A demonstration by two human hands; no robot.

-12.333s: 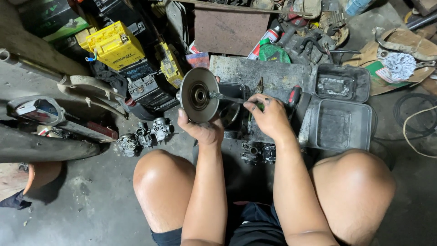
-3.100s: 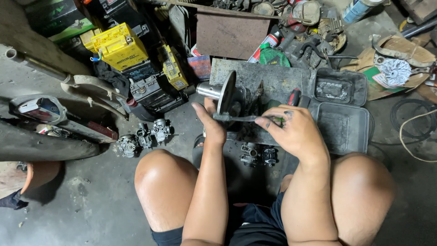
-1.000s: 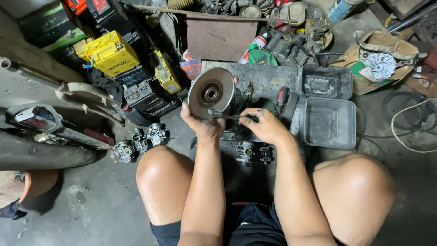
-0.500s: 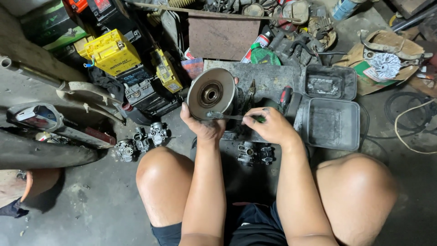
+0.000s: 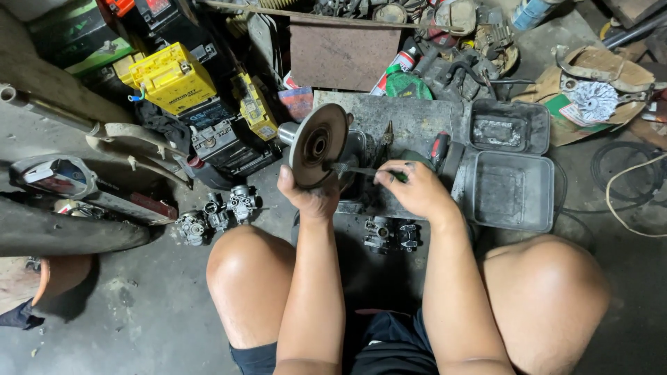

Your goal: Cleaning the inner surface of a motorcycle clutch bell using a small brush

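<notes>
Both of our hands were busy over the grimy workshop floor: our left hand [image 5: 310, 198] was clamped from below on a round, dark grey metal disc with a hub at its centre [image 5: 318, 144], holding it up on edge, while our right hand [image 5: 415, 191] was closed around a slim green-handled tool [image 5: 372, 172] whose tip reached toward the disc's rim. Compared with half a second before, the disc had turned a little more edge-on and our right hand had slid closer along the tool, which suggested we were working round the part rather than finishing with it. Just beyond our fingers lay a scuffed grey metal slab [image 5: 410, 121] with a pair of pliers [image 5: 385, 135] on it, and beside that an open grey metal case [image 5: 507, 187]. Below our wrists sat a small carburettor body [image 5: 389, 232]; more carburettors [image 5: 219, 212] were clustered by our left knee. Further out stood a yellow battery box [image 5: 174, 76] and a brown flat board [image 5: 344, 55].
</notes>
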